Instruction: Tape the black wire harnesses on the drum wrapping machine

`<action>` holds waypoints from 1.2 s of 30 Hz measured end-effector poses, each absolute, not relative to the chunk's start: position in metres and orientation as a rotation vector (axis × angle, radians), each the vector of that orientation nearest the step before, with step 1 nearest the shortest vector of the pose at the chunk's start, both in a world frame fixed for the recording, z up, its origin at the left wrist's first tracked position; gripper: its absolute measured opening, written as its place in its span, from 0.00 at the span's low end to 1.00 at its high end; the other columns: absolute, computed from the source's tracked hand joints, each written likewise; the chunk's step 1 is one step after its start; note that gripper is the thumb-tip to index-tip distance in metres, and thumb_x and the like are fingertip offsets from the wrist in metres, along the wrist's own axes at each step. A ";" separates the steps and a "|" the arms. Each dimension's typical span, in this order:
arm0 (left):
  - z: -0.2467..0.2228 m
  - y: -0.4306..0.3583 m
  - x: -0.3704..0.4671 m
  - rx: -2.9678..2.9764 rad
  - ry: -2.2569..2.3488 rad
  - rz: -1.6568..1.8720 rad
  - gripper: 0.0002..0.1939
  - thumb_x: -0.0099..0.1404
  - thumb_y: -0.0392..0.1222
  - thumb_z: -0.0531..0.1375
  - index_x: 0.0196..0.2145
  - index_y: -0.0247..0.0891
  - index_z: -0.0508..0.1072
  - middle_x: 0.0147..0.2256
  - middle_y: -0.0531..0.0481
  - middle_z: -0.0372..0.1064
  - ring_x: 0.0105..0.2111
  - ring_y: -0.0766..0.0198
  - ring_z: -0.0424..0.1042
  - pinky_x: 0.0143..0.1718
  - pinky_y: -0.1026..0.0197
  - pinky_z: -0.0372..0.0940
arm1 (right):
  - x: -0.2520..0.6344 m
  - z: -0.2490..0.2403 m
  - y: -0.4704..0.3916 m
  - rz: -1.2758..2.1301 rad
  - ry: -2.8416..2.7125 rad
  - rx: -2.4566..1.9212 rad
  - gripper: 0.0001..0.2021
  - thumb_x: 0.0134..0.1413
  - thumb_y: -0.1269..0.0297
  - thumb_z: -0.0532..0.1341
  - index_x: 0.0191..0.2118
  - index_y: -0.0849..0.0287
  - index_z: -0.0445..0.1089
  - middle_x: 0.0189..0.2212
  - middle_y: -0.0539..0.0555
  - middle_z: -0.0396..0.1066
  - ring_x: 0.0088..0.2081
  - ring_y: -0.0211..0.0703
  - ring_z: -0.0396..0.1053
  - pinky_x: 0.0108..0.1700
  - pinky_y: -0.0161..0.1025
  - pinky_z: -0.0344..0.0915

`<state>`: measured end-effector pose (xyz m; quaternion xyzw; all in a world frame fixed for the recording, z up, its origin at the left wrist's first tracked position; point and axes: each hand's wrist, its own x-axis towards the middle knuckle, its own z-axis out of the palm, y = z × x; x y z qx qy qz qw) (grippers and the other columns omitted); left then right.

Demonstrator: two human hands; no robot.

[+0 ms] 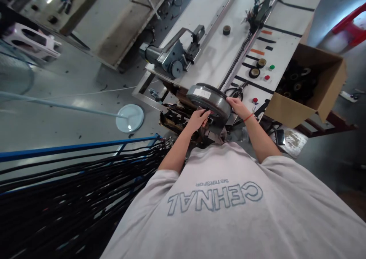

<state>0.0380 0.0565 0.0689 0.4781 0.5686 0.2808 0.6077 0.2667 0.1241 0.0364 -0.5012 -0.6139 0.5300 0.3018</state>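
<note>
A large grey and black ring-shaped roll [213, 98] with a white label stands in front of my body at the near end of the white table [213, 49]. My left hand [199, 120] is at the roll's lower left side with bent fingers, closed on something small and dark that I cannot make out. On the right, my right hand [236, 106] has its fingertips pressed together at the roll's right rim beside black cables. What those fingers pinch, if anything, is hidden. An orange band circles the right wrist.
A motorised machine [173, 57] sits at the table's left edge. Tape rolls [254, 73] and red and green buttons lie right of the rail. An open cardboard box [326, 87] stands at right. Black cables [85, 198] hang on a blue rack at lower left.
</note>
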 end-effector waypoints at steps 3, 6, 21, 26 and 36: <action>0.066 0.051 0.035 1.565 1.666 0.552 0.12 0.70 0.42 0.56 0.45 0.34 0.76 0.29 0.47 0.74 0.26 0.62 0.73 0.33 0.61 0.69 | 0.247 0.053 0.126 1.440 -1.709 -1.298 0.35 0.51 0.27 0.53 0.27 0.61 0.69 0.20 0.48 0.61 0.27 0.38 0.59 0.31 0.35 0.58; 0.052 0.043 0.030 1.881 1.859 0.617 0.18 0.68 0.41 0.57 0.54 0.34 0.72 0.54 0.33 0.70 0.55 0.46 0.70 0.57 0.47 0.64 | 0.234 0.063 0.147 1.254 -1.807 -1.370 0.31 0.60 0.35 0.50 0.25 0.60 0.69 0.21 0.50 0.63 0.28 0.39 0.63 0.34 0.36 0.61; -0.015 -0.025 0.013 1.181 1.797 0.611 0.16 0.69 0.48 0.50 0.48 0.37 0.69 0.41 0.39 0.78 0.44 0.52 0.77 0.51 0.51 0.68 | 0.416 0.022 0.269 0.467 -1.695 -2.615 0.25 0.65 0.52 0.53 0.60 0.64 0.64 0.55 0.70 0.70 0.58 0.60 0.67 0.59 0.58 0.58; 0.010 -0.019 0.009 1.168 1.726 0.536 0.15 0.64 0.50 0.54 0.40 0.37 0.71 0.35 0.43 0.77 0.42 0.51 0.76 0.50 0.51 0.67 | 0.403 0.017 0.259 0.452 -1.699 -2.597 0.33 0.64 0.52 0.53 0.69 0.65 0.51 0.63 0.71 0.62 0.60 0.62 0.64 0.60 0.58 0.58; 0.074 -0.041 -0.017 0.773 1.284 0.495 0.27 0.53 0.67 0.63 0.35 0.38 0.73 0.18 0.58 0.60 0.16 0.70 0.54 0.19 0.66 0.50 | 0.407 0.022 0.265 0.573 -1.657 -2.600 0.30 0.63 0.54 0.53 0.67 0.63 0.54 0.62 0.70 0.63 0.60 0.61 0.64 0.58 0.55 0.59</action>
